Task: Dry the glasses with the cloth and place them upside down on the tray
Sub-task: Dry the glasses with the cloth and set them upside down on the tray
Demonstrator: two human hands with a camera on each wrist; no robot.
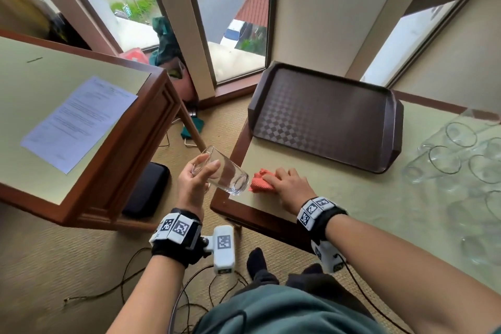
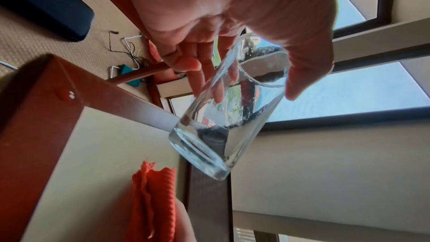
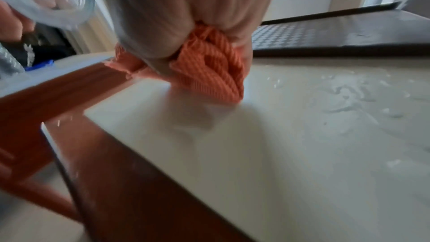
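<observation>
The left hand [image 1: 193, 179] held one glass [image 1: 226, 172] out past the corner of the counter [image 1: 339, 198], its fingers [image 2: 204, 73] wrapped round the upper wall near the rim and the thumb opposite, so the glass lay tilted with its thick base toward the counter. Droplets clung inside the wall in the left wrist view, so it looked wet and undried. The right hand [image 1: 288, 184] lay on the orange cloth [image 1: 257, 183] near the counter's front edge, fingers bunching it; the right wrist view showed the fabric gathered into the palm.

The step in hand seemed to be picking up the cloth. To do it well, the person should gather enough loose fabric to push into the glass, then bring it over the counter rather than over the floor, since wet glass slips. Holding lower on the wall would free the rim for wiping.

The brown tray [image 1: 390, 116] sat bare just beyond the cloth. The other glasses [image 1: 458, 154] stood clustered to the right, with water spread on the counter near them.
</observation>
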